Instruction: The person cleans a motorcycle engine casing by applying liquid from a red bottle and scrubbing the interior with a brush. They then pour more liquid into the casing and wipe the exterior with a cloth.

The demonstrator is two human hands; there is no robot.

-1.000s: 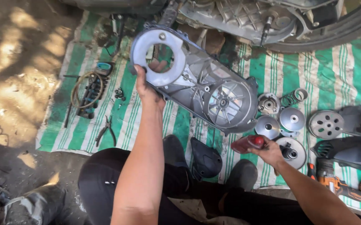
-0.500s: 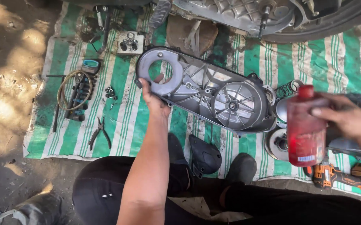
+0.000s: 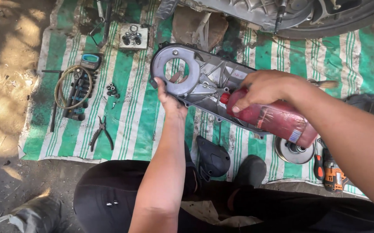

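Observation:
My left hand grips the near edge of a grey metal engine cover with a round hole, holding it tilted above the striped mat. My right hand is wrapped around a red plastic bottle lying almost level, its red cap end pointing left over the inside of the cover. The bottle's neck sits close to the cover's ribs; whether liquid comes out cannot be told.
A green and white striped mat carries pliers, a coiled hose with sockets, a small tray of parts, a round pulley, an orange power tool and a black plastic cover. A wheel and engine lie beyond.
My right hand picked the red bottle up from the right side, raised it, and has now tipped it level over the cover. My left hand keeps hold of the cover.

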